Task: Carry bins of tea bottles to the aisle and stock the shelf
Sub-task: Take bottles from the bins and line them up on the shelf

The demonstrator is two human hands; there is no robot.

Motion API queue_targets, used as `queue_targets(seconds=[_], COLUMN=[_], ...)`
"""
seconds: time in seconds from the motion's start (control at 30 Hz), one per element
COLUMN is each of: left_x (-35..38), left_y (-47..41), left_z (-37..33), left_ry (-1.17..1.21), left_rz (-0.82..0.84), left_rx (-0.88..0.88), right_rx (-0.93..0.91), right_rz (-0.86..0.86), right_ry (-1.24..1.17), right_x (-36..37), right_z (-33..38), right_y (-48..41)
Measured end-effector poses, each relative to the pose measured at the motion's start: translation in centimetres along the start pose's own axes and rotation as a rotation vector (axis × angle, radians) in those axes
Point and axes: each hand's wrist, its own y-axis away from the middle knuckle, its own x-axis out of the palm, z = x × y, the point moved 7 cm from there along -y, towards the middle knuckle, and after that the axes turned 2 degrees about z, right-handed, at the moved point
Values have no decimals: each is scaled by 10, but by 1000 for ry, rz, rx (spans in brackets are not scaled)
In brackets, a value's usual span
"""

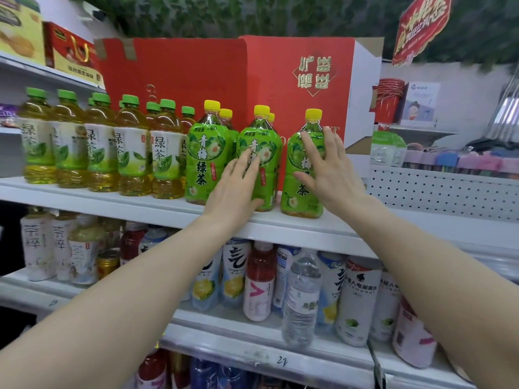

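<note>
Green-wrapped tea bottles with yellow caps stand on the white upper shelf (331, 224). My left hand (238, 189) lies with straight fingers against the front of the middle yellow-capped bottle (266, 141). My right hand (325, 167) presses flat, fingers spread, on the rightmost yellow-capped bottle (302, 192). A third such bottle (205, 153) stands just left of my left hand, with more behind. Further left stands a row of green-capped tea bottles (101, 147). No bin is in view.
Two red cartons (213, 71) stand behind the bottles on the same shelf. The shelf below holds mixed drinks, including a clear water bottle (302, 299). A white pegboard panel (438, 192) closes the right side. Boxed goods (70, 51) sit on a higher shelf at left.
</note>
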Motion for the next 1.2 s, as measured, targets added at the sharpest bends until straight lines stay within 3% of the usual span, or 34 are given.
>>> queue_targets(seconds=[0.33,0.7,0.9,1.2], left_x=[-19,81,195,365], left_y=[89,273,399,679], left_z=[-13,-17,-23,-9], left_ry=[-13,191,313,391], left_rz=[-35,91,397,846], left_rx=[184,183,257,77], right_rx=[-74,-19,85,230], right_rz=[133,268,435,816], right_ry=[157,126,-83,-377], right_x=[-20,16,103,255], right_z=[31,72,105,156], right_y=[108,340,503,773])
